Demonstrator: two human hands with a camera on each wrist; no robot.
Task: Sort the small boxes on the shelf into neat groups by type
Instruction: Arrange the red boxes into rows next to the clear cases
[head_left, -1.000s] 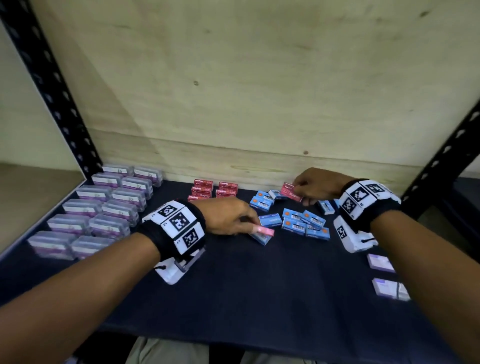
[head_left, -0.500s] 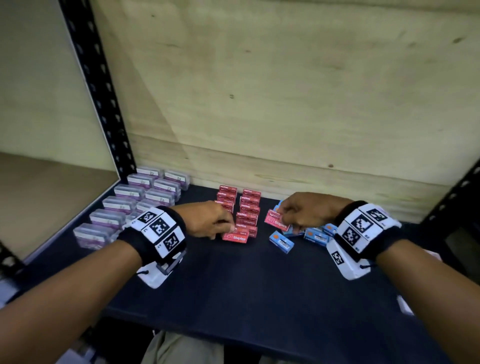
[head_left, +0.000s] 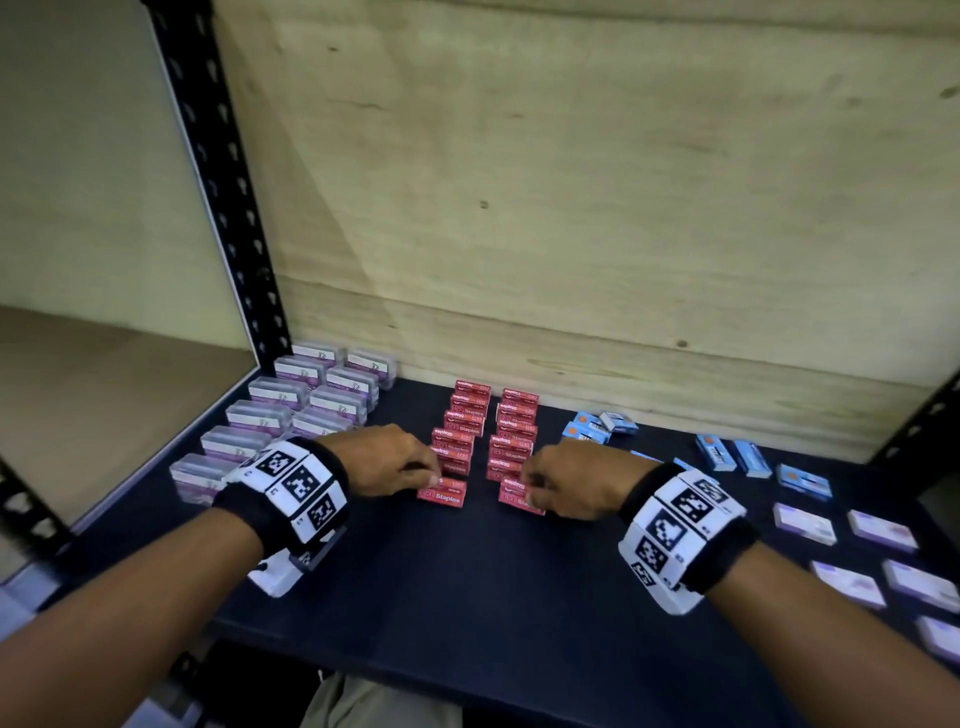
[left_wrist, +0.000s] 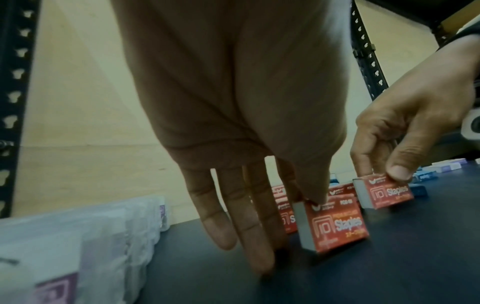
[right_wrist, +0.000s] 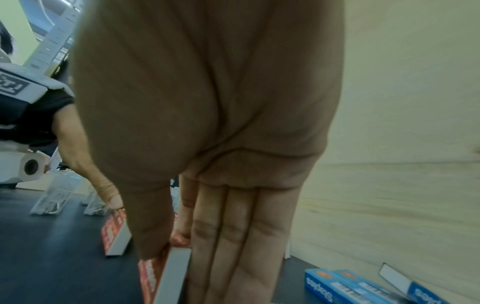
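Two rows of red staples boxes (head_left: 462, 423) run front to back in the middle of the dark shelf (head_left: 467, 587). My left hand (head_left: 434, 480) pinches a red box (head_left: 441, 493) by its top at the front end of the left row; the left wrist view shows it standing on the shelf (left_wrist: 335, 224). My right hand (head_left: 524, 486) pinches a second red box (head_left: 519, 500) at the front end of the right row, thumb and forefinger on its upper edge (right_wrist: 161, 277). In both hands the remaining fingers hang straight.
Clear boxes with purple labels (head_left: 291, 415) stand in two rows at the left by the black upright (head_left: 228, 208). Blue boxes (head_left: 597, 428) lie loose at the back right, with more (head_left: 802, 483) further right. Flat white-and-purple boxes (head_left: 802, 522) lie at the right front.
Both hands carried a red box each from the mixed blue-and-red heap leftwards to the front ends of the two red rows. The head view swung to follow.
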